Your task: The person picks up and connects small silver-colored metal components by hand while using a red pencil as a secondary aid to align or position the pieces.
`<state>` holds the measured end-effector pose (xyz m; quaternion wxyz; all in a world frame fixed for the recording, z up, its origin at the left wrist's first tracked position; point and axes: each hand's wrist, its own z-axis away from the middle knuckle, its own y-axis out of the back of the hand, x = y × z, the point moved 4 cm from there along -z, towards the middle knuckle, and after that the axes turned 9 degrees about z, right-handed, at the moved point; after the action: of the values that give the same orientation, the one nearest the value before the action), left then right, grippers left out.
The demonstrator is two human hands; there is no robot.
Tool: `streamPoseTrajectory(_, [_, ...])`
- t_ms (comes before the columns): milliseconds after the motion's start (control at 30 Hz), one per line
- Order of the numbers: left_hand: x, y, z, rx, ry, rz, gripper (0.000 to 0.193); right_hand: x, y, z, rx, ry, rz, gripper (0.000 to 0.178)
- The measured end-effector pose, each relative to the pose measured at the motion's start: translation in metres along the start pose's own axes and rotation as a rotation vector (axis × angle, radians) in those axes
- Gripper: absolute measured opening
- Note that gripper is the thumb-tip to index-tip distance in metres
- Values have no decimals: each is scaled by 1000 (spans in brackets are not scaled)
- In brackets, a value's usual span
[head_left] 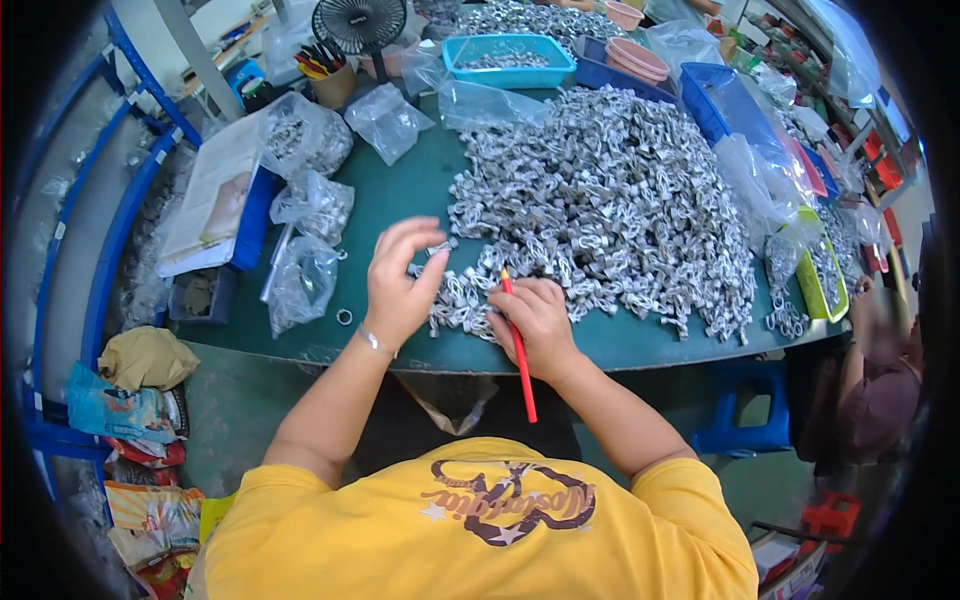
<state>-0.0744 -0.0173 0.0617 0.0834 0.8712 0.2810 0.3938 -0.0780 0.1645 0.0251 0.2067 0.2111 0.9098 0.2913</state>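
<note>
A large heap of small silvery metal clips point(610, 190) covers the middle and right of the green table point(400, 195). My left hand point(400, 285) is at the heap's left edge, thumb and fingers apart and the fingertips slightly blurred. A small metal piece point(449, 244) shows just beyond them; whether they touch it I cannot tell. At the heap's near edge, my right hand point(540, 325) is closed round a long, slim red tool with a yellow tip point(522, 365). Its red end points back toward me. Clips lie against the right fingers, which partly hide them.
Clear bags of metal parts point(303, 280) and a loose ring point(344, 317) lie left. A turquoise basin point(509, 62), a black fan point(360, 25) and a cup of tools point(333, 85) stand behind. A green tray point(820, 275), blue stool point(745, 410) and another person point(880, 390) are right.
</note>
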Motion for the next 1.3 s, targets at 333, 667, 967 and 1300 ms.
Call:
streamPoseTrajectory(333, [-153, -63, -128, 109, 956, 475, 71, 4, 1, -2, -48, -23, -48, 22])
streamPoseTrajectory(667, [-182, -96, -155, 377, 1004, 603, 10, 9, -3, -4, -100, -93, -123, 22])
streamPoseTrajectory(967, [-169, 16, -179, 568, 390, 471, 8, 13, -1, -4, -76, -89, -122, 22])
streamPoseTrajectory(1300, [-157, 45, -162, 794, 355, -221, 49, 14, -1, -4, -59, -97, -128, 22])
